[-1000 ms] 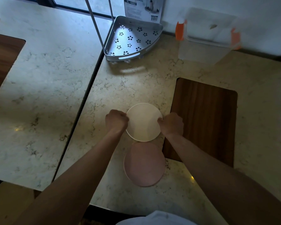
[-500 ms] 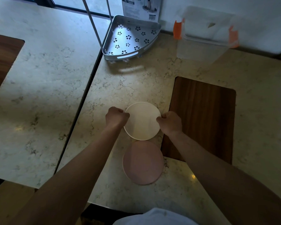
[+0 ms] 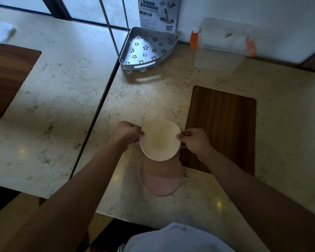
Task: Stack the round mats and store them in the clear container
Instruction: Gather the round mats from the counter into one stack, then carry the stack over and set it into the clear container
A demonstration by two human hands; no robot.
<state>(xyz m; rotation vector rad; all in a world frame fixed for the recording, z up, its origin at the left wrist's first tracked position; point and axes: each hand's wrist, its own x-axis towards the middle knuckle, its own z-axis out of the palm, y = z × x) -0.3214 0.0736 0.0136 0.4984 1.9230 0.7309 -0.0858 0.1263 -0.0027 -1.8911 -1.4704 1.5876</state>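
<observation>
A cream round mat (image 3: 160,140) is held flat between both hands, lifted a little off the marble counter. My left hand (image 3: 126,132) pinches its left edge and my right hand (image 3: 195,140) pinches its right edge. A pink round mat (image 3: 161,178) lies flat on the counter just nearer to me, its far edge hidden under the cream mat. The clear container (image 3: 219,51) with orange clips stands against the wall at the back right, its lid up.
A dark wood board (image 3: 224,124) is set in the counter right of my hands. A perforated metal corner shelf (image 3: 146,48) and a product box (image 3: 157,13) stand at the back. A second counter (image 3: 53,88) lies to the left across a dark gap.
The cream mat has been raised off the counter and brought slightly toward me, so it overlaps the pink mat's far edge. Both hands kept their grip.
</observation>
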